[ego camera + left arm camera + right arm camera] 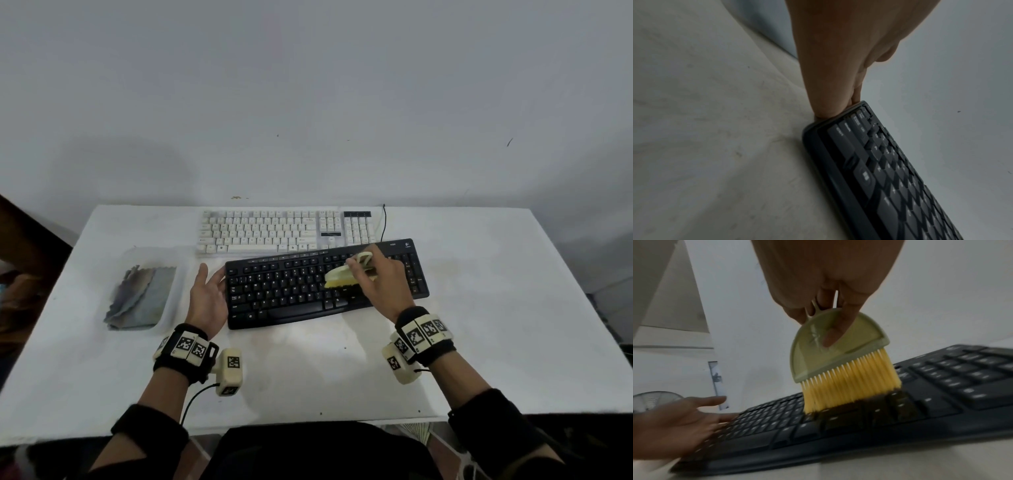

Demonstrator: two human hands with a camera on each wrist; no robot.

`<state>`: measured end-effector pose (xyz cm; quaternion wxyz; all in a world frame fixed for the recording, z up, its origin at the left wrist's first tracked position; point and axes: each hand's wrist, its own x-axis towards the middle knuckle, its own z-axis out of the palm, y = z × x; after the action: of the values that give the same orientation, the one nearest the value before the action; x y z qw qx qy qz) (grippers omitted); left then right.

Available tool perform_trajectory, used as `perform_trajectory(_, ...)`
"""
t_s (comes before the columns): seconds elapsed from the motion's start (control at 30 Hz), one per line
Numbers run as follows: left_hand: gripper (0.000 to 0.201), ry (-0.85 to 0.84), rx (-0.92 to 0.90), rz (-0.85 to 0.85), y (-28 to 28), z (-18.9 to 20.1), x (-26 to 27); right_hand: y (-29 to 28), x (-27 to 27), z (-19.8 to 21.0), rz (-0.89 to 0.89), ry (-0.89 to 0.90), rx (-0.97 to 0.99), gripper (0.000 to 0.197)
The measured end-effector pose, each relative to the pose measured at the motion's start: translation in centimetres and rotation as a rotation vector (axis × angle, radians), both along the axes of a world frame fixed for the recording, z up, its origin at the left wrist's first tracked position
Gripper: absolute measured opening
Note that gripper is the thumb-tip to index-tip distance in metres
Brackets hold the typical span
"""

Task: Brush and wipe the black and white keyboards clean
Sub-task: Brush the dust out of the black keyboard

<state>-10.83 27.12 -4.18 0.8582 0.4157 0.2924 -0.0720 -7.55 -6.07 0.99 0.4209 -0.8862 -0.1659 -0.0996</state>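
Note:
The black keyboard (325, 282) lies slightly askew in the middle of the white table (479, 308). My right hand (380, 281) grips a small brush (342, 275) with a pale green handle and yellow bristles; the bristles (851, 387) touch the keys right of the keyboard's centre. My left hand (207, 294) stands on edge with straight fingers (830, 97) pressed against the black keyboard (890, 170) at its left end. The white keyboard (284, 231) lies behind the black one, near the wall.
A clear plastic tray (171, 301) holding a grey-blue cloth (140, 296) sits left of the keyboards. A black cable (383, 222) runs up from the white keyboard's right end. The wall stands right behind the table.

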Motion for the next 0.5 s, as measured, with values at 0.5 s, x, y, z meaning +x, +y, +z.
perform_trajectory(0.5,0.064,0.001,0.016,-0.007,0.4,-0.8,0.2,-6.5,1.0,1.8,-0.285,0.028,0.118,0.024)
